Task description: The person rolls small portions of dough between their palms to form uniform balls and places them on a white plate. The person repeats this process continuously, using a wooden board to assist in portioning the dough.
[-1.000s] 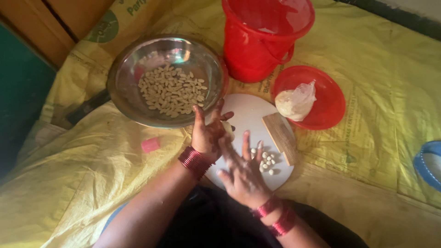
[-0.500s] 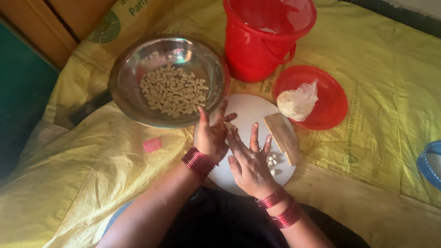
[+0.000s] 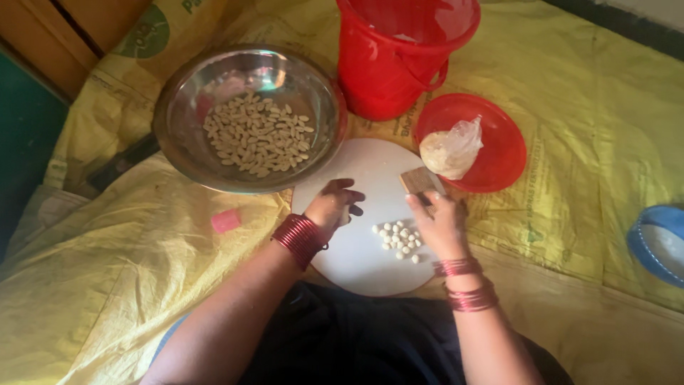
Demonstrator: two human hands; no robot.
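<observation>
Our left hand (image 3: 333, 205) fingers pinch a small white piece (image 3: 347, 214); our right hand (image 3: 440, 227) fingers close on a wooden block (image 3: 422, 181). Small white balls (image 3: 399, 239) lie on the white round board (image 3: 363, 171). We judge we are shaping pieces; pressing needs care.

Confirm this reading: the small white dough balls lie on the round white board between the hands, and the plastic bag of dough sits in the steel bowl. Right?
Not quite. The head view shows the plastic bag of dough sitting in the red lid, not the steel bowl. The small white dough balls do lie on the round white board.
</observation>
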